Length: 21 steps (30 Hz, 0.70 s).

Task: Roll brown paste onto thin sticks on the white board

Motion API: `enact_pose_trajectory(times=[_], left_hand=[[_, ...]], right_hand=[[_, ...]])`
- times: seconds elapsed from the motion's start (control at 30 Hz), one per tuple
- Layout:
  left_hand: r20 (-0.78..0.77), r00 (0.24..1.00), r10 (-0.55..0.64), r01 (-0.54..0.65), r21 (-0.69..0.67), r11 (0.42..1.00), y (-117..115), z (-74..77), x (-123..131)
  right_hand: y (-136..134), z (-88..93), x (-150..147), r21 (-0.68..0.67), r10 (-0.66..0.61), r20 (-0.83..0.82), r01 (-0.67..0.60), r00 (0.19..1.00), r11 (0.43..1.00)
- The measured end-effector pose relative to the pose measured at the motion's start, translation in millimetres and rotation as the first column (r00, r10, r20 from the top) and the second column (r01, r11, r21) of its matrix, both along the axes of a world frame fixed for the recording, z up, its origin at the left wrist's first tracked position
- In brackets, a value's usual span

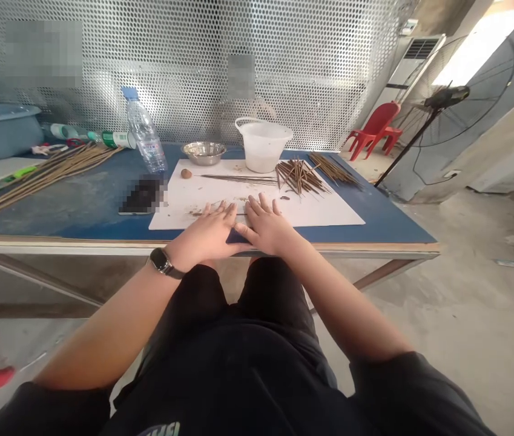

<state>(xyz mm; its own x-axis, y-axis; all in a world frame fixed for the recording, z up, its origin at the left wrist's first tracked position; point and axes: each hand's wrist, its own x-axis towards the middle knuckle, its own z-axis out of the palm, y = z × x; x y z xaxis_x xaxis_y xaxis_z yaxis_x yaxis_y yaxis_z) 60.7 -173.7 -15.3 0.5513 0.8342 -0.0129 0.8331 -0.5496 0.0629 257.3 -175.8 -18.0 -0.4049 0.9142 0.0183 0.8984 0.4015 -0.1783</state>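
Both hands lie flat, palms down, near the front edge of a white board (329, 212). My left hand (206, 233), with a watch (160, 260) on its wrist, has its fingers stretched out beside brown crumbs. My right hand (268, 227) rests next to it with fingers spread, the thumbs close together. A short piece of thin dark stick (241, 214) shows between the hands; the rest is hidden under them. Beyond them lie several bare thin sticks (238, 178), a small brown lump (186, 174) and a pile of brown-coated sticks (302, 177).
At the board's back stand a metal bowl (204, 158) and a white bucket (263, 145). Left of it are a phone (142, 197), a water bottle (145, 133), long brown strips (48, 175) and a blue-grey tub (0, 133). More sticks (336, 169) lie right. A perforated metal panel (170, 60) rises behind.
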Motion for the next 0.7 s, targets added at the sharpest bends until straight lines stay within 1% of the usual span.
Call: enact_pose_trajectory(times=[0.1,0.17,0.23,0.3,0.4,0.6,0.7], left_hand=[[0.01,0.999,-0.032,0.032,0.065,0.997,-17.7,-8.2,-5.8],[0.044,0.998,-0.053,0.048,0.106,0.993,-31.8,-15.2,-8.6],[0.079,0.995,-0.065,0.055,0.128,0.99,-43.2,-20.5,-9.3],[0.085,0.994,-0.063,0.052,0.121,0.991,-48.9,-22.4,-7.9],[0.057,0.998,-0.038,0.032,0.095,0.995,-42.8,-18.5,-3.4],[0.045,0.999,0.016,-0.017,0.023,1.0,-6.5,-0.3,3.5],[0.041,0.999,0.007,-0.007,0.006,1.0,-7.1,3.0,1.4]], right_hand=[[-18.4,-4.4,8.5,0.025,0.028,-0.004,-0.027,1.0,0.999],[-31.7,-7.6,13.1,0.055,0.055,-0.023,-0.054,0.998,0.997],[-40.7,-10.4,15.1,0.089,0.106,-0.058,-0.101,0.993,0.991],[-43.3,-12.8,14.1,0.106,0.167,-0.097,-0.156,0.981,0.982],[-34.6,-15.3,8.1,0.101,0.193,-0.133,-0.18,0.972,0.978],[0.4,-10.9,-2.6,0.065,0.107,-0.089,-0.101,0.99,0.993],[-1.5,-9.6,0.5,0.053,0.118,-0.086,-0.113,0.989,0.992]])
